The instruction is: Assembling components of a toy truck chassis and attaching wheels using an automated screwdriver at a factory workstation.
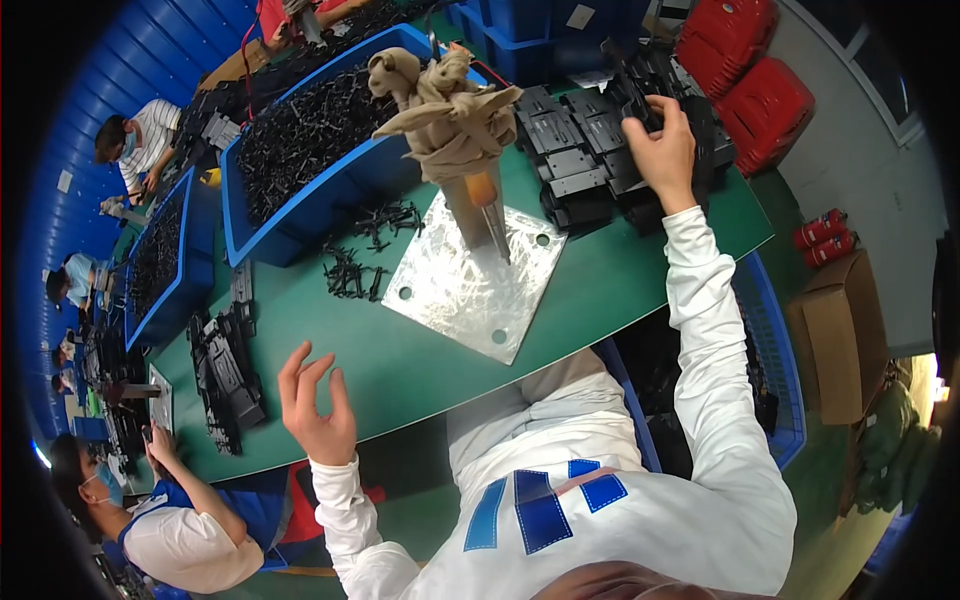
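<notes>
Fingers spread and holding nothing, my left hand (318, 410) hovers over the near edge of the green table (400, 380). At the far right, my right hand (665, 150) is closed on a black plastic part (628, 92), tilted above rows of similar black plastic housings (575, 150). Between my hands lies a shiny square metal plate (460, 300) with holes near its corners. A post wrapped in tan cloth (450, 125) rises from it, and an orange-handled tool (483, 190) with a metal shaft hangs beside the post. Small black pieces (350, 275) are scattered left of the plate.
A blue bin (240, 235) full of small black pieces stands behind left, with another blue bin (160, 320) beyond. More black housings (225, 370) lie left. A co-worker (180, 520) sits lower left. A blue crate (790, 400) stands below the table's right side, near a cardboard box (845, 335).
</notes>
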`<state>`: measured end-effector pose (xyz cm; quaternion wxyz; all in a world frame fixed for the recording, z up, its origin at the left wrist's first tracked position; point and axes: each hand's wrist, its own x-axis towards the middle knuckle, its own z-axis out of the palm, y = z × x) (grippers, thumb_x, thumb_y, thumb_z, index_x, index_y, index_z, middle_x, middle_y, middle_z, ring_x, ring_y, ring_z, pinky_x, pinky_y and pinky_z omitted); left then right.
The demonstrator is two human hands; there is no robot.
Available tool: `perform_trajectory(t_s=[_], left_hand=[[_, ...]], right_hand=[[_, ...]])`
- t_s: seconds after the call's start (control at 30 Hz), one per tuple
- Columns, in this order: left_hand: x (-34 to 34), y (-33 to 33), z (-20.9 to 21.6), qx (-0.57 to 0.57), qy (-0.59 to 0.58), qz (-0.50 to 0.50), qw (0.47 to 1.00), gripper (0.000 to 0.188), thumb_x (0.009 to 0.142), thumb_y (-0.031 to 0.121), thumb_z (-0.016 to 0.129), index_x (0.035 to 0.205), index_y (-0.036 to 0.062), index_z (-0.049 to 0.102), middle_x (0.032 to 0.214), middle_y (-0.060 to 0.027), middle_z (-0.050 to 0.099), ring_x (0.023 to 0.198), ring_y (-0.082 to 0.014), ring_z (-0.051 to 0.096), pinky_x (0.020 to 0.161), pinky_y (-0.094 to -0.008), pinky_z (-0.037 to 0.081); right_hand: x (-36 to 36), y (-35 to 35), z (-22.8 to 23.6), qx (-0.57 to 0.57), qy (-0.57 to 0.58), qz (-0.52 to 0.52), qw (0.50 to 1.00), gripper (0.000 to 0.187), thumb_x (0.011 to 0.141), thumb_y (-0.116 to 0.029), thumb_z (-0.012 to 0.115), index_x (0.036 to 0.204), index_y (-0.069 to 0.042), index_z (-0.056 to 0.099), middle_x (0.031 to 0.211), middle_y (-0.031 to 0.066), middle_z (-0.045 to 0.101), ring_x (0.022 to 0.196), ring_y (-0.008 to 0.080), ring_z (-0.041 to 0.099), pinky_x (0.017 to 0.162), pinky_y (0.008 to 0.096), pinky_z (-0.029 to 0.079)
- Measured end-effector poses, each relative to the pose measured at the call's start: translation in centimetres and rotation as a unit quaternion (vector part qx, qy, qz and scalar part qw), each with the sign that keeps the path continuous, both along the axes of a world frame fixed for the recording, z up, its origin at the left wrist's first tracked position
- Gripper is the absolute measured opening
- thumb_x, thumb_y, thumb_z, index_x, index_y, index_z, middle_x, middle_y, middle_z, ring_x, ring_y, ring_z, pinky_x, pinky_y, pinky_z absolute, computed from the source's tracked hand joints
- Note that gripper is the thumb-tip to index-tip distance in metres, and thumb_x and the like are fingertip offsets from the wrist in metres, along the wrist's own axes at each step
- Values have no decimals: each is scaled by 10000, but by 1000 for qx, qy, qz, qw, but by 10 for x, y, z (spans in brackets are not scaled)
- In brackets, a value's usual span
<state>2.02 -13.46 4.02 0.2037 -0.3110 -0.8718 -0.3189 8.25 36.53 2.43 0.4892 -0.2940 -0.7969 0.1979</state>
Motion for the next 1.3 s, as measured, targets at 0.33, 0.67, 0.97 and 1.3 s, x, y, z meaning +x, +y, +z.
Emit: perform_trajectory(t_s=[0.33,0.67,0.97,1.3], left_hand=[[9,20,-12,23,-59,-59,996,197,808,-56,681,991,14,693,1170,-152,638,984,-292,657,835,-357,519],[17,31,-11,24,-80,-65,994,174,805,-41,681,969,15,702,1135,-148,662,1001,-307,662,865,-367,512],[-14,27,-18,19,-92,-98,991,195,812,27,695,1005,42,672,1075,-131,643,924,-316,651,781,-372,530],[-92,66,-49,-153,-120,49,980,247,756,271,783,859,73,678,964,-146,615,951,-343,595,797,-436,514]], right_hand=[[15,22,-3,-518,193,375,744,374,942,-196,664,1254,-24,549,1206,153,614,865,122,596,779,248,498],[-84,-23,15,28,-305,26,952,921,740,-703,680,1376,-68,481,1240,283,577,1154,443,579,978,446,473],[-111,55,-1,-17,-206,37,978,741,751,-555,665,1270,-31,604,1170,259,661,1077,370,658,905,443,523],[61,-40,47,-594,292,631,404,747,876,-209,547,1531,-1,254,1595,259,160,1296,448,414,1051,564,383]])
